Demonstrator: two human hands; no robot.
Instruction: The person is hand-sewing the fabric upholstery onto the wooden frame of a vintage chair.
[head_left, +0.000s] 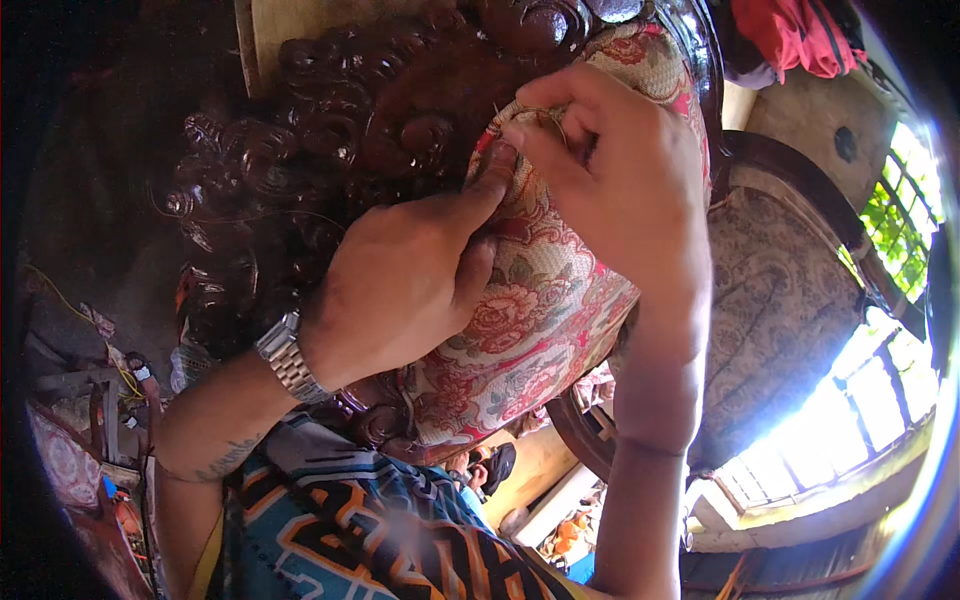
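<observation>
- Left hand (405, 285) pressed flat on the flowery red cushion (530, 320) — thumb pushing its edge.
- Right hand (610, 170) pinched a thin cord (530, 110) beside the dark carved wood (330, 130).

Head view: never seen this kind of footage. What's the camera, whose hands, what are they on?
There is no machine here. A person wears a wide fisheye camera on the head, looking down at their own two bare hands, so straight edges bend near the rim. The picture is upright: its left is the person's left.

The left hand, with a metal watch on the wrist, presses its thumb on the edge of floral upholstery fabric, red and cream, stretched over a padded piece of furniture. The right hand pinches the fabric's edge at the top, where it meets a dark carved wooden frame. Whether a small tool or thread sits in those fingers is too unclear to say.

Behind stand another upholstered piece in grey pattern and a bright barred window.
</observation>
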